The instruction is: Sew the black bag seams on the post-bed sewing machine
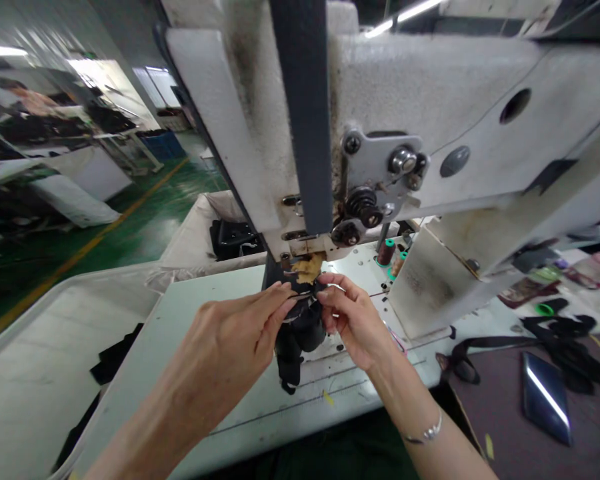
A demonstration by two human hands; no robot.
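Under the head of a large white sewing machine [380, 87] sits a black fabric or leather piece [307, 328], bunched up, with a folded part hanging toward me. My left hand [237, 327] is closed, thumb and fingers pinching the piece's edge from the left. From the right, my right hand [347, 310] pinches the same piece just below the presser area, its fingers curled. A tan scrap of cloth [307, 268] shows by the needle area, right behind my fingertips. The needle itself is hidden.
Thread spools [387, 252] stand behind the machine bed on the pale green table [190, 327]. A phone [545, 398] and black straps [467, 357] lie on the right. A cloth-lined bin [200, 230] is behind, and a white tray [25, 360] is at left. Another person [27, 100] works far left.
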